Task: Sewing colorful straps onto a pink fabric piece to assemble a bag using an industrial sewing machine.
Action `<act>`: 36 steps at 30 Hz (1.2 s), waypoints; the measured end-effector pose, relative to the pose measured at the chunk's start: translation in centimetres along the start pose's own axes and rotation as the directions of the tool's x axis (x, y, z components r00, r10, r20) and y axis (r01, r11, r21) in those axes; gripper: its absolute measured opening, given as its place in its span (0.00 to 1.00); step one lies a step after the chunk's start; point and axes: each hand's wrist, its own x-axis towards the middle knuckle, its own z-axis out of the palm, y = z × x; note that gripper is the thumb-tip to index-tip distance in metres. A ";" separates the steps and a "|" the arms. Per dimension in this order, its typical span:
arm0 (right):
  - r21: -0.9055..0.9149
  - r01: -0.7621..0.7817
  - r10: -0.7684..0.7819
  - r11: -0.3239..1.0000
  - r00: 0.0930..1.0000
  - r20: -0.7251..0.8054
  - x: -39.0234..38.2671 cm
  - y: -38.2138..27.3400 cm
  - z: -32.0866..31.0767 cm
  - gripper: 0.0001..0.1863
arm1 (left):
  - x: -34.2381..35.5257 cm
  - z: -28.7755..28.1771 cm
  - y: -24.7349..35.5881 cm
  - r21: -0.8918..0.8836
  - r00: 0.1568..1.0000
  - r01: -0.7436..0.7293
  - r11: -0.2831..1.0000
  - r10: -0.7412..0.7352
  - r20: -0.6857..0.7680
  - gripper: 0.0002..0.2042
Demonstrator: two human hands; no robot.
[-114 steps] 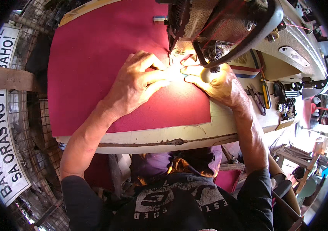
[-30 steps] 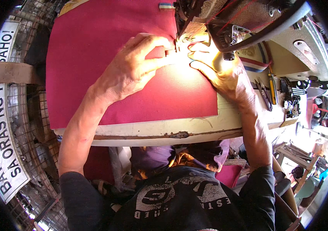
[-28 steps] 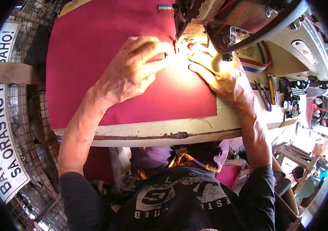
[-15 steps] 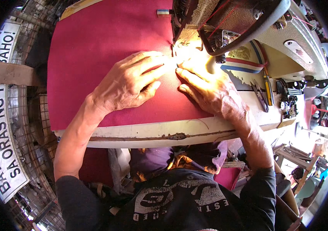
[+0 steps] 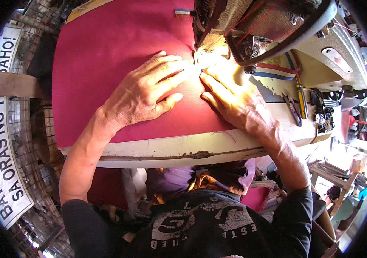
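A large sheet of dark red fabric (image 5: 101, 56) lies across the sewing machine table. My left hand (image 5: 147, 90) rests on the sheet with fingers stretched toward the needle area. My right hand (image 5: 235, 92) lies flat at the sheet's right edge, its fingertips close to the presser foot, washed out by the lamp's glare. Neither hand grips anything I can see. The sewing machine's head (image 5: 252, 30) stands over the fabric, with red thread running down it. A small striped tab (image 5: 183, 12) shows at the far edge of the machine head.
Right of my right hand lie thread snips (image 5: 293, 109) and a yellow-handled screwdriver (image 5: 301, 99). A red, white and blue striped ribbon (image 5: 278, 73) curves behind them. The table's worn front edge (image 5: 192, 157) runs before my lap. Wire mesh with signs (image 5: 4, 163) stands at the left.
The view has shifted slightly, so the machine and tools sit a little further right. Both hands stay on the fabric in nearly the same pose; the left fingers look slightly more spread.
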 end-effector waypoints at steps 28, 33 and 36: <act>0.063 0.020 -0.020 0.998 1.000 0.003 0.6 -0.1 -1.1 0.18 | 0.4 -0.2 0.5 -0.046 0.999 0.046 0.998 -0.046 0.007 0.25; 0.020 -0.025 0.023 0.999 0.995 0.100 0.9 0.5 -1.2 0.18 | 0.7 -0.1 -0.1 -0.017 0.998 0.057 0.998 -0.056 0.004 0.25; 0.064 0.034 -0.032 0.997 0.999 -0.023 1.0 0.8 -0.8 0.16 | 0.6 -0.2 -0.3 -0.001 0.999 0.036 0.999 -0.036 0.010 0.24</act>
